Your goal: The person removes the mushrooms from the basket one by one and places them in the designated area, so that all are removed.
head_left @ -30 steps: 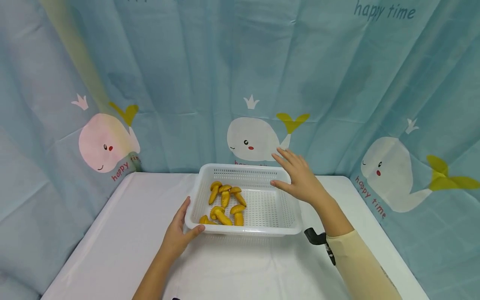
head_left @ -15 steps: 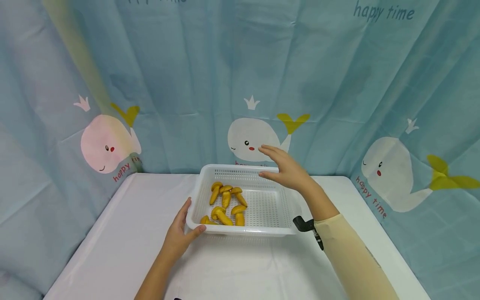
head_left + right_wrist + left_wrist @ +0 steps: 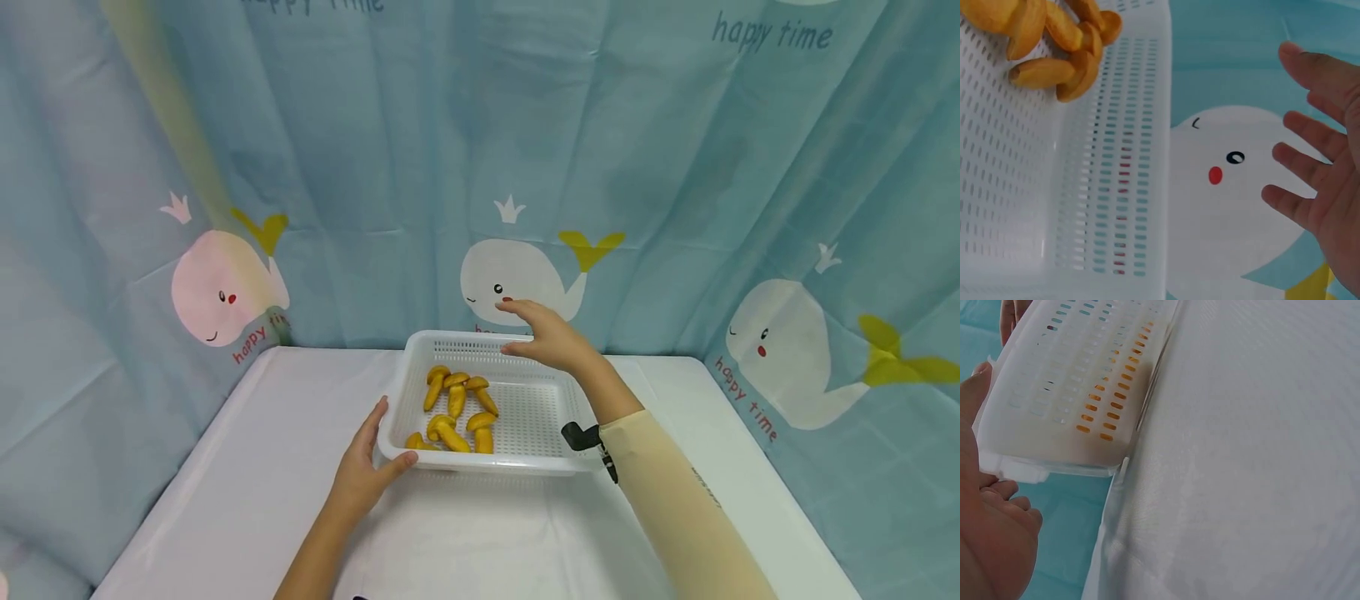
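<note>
A white plastic basket (image 3: pixel 532 461) with slotted walls stands on the white-covered table. Several yellow-brown mushrooms (image 3: pixel 457 396) lie in its left half, and some of them show at the top left of the right wrist view. My left hand (image 3: pixel 363 471) grips the basket's near left corner, thumb on the front rim and fingers along the left side. In the left wrist view that hand's thumb (image 3: pixel 977 387) touches the rim. My right hand (image 3: pixel 551 337) is raised above the basket's far side, fingers spread and holding nothing.
A blue curtain (image 3: pixel 390 167) printed with whales hangs close behind the table and along both sides. White cloth covers the table (image 3: pixel 465 533). A black wrist mount (image 3: pixel 581 437) sits below the right forearm, near the basket's right end.
My right hand has moved left over the far side of the basket, its fingers still spread. The left hand stays at the basket's corner, and the mushrooms lie as before.
</note>
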The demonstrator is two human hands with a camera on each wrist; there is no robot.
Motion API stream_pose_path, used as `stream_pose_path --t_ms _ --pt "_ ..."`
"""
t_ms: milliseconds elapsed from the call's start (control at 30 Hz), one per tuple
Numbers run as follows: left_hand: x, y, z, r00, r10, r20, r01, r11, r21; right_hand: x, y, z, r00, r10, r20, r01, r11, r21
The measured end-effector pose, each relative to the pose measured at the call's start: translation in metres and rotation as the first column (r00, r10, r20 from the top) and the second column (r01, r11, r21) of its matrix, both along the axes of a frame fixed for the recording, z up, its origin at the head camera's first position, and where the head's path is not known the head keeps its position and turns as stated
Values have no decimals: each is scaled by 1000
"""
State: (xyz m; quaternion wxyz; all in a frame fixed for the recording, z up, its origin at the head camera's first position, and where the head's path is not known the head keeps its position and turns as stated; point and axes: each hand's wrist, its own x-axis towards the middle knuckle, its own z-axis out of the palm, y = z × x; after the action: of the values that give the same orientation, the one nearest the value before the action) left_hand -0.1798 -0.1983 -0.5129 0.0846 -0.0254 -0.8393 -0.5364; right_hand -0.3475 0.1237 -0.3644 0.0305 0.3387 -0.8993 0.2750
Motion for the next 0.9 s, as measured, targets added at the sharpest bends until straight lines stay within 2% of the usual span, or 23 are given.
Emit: stream_pose_path --t_ms 333,533,900 --pt "0 -2 -2 1000 6 -16 -6 1000 -15 -15 -18 -20 998 1 66 1 1000 -16" --pt "-1 -2 -3 1000 8 -19 -9 1000 -17 -21 -29 -32 988 -32 150 36 999 -22" --pt "0 -2 -3 1000 8 -24 -8 1000 -10 -31 -40 -55 973 -42 228 37 999 26"
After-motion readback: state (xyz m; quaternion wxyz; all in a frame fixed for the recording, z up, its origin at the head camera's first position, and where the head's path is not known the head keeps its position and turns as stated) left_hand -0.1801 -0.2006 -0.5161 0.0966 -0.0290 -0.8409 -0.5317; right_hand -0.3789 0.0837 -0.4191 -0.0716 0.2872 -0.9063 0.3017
